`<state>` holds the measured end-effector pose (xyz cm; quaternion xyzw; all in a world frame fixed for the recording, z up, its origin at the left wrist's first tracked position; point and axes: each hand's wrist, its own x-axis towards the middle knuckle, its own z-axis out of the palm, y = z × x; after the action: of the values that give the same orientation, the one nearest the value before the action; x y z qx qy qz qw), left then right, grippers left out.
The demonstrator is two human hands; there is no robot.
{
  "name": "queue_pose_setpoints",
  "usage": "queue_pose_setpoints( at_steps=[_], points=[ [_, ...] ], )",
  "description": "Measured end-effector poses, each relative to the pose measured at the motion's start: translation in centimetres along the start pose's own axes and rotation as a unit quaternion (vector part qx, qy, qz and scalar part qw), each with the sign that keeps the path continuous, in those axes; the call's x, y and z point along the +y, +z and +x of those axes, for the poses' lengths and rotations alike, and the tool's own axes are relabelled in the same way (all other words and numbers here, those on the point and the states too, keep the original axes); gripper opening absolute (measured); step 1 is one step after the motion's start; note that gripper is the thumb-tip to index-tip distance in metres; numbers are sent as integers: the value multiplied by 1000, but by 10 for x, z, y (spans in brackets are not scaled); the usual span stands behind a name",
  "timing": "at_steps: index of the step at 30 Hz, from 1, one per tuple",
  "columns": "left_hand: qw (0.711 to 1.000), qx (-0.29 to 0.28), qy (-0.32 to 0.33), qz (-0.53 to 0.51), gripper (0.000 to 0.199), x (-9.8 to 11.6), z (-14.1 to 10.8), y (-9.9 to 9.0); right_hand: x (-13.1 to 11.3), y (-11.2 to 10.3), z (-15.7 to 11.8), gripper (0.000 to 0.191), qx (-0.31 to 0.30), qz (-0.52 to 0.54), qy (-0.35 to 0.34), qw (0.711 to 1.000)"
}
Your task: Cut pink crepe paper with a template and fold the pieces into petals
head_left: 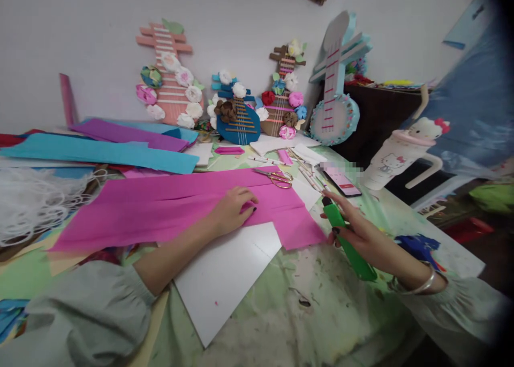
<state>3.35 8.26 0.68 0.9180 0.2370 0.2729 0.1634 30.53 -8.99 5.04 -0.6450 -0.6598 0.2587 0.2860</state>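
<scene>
A long sheet of bright pink crepe paper [136,206] lies across the table, with fold lines along it. My left hand [235,209] rests on the paper near its middle, fingers loosely bent and thumb apart, gripping nothing that I can see. In my right hand [353,222] is a green utility knife [353,252], its black end tilted up and away from me, just right of the paper's corner. Small scissors with gold handles [279,178] lie on the paper's far edge. Partly under the pink paper is a white board [228,273].
Strips of blue crepe paper [100,153] and a tangle of white cord [36,204] lie at left. Flower-decorated craft instruments [236,123] stand along the wall. Pens, a phone [341,181] and a white tumbler [391,158] sit at right, with a blue scrap [420,246] nearer.
</scene>
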Motion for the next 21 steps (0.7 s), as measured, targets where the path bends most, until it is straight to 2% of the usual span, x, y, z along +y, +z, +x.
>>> queue_pose_setpoints(
  at_steps=[4,6,9,12,15,18,21],
  points=[
    [995,-30,90,-18,21,11,-3,-2,2,-3,-1,73,65,166,30,984],
    [991,-67,114,-9,27,17,-5,-2,5,-4,-1,64,83,245,72,963],
    [986,-123,102,37,37,22,-9,3,6,-8,-6,40,60,332,166,927],
    [984,-147,68,70,40,23,-11,9,1,-12,-14,40,25,391,211,895],
    [986,-148,52,60,42,21,-12,12,-1,-13,-19,35,7,436,218,873],
    [991,-121,49,-1,43,16,-10,11,1,-12,-20,25,15,466,223,856],
    [996,-69,31,-54,35,8,-7,3,2,-11,-19,21,59,439,231,866]
  ],
)
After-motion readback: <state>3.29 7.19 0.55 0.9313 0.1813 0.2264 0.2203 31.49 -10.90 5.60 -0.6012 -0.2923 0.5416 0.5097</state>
